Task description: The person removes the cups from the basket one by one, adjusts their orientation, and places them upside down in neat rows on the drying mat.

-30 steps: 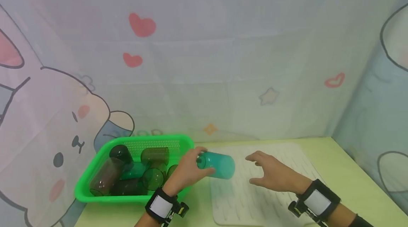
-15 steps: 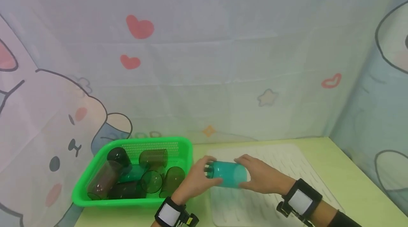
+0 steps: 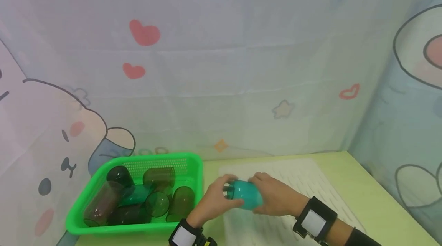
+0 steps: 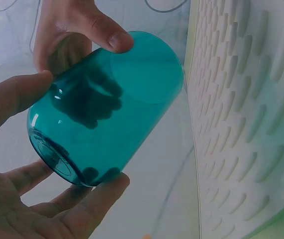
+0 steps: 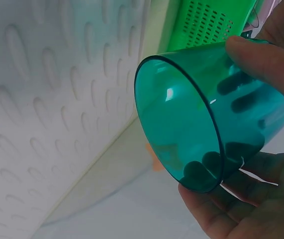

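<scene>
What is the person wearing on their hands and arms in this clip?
Both hands are bare, with no gloves. The left wrist and the right wrist each carry a wide black band with a pale rectangular panel on top and small black hardware at its edge. A dark sleeve shows behind the right band.

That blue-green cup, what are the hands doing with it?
A person holds the cup with both hands, above a white mat. The left hand grips its base end and the right hand grips near its open rim. The cup is tipped on its side, off the mat. To the left, a green basket holds several more cups, brown, green and teal, lying jumbled.
</scene>
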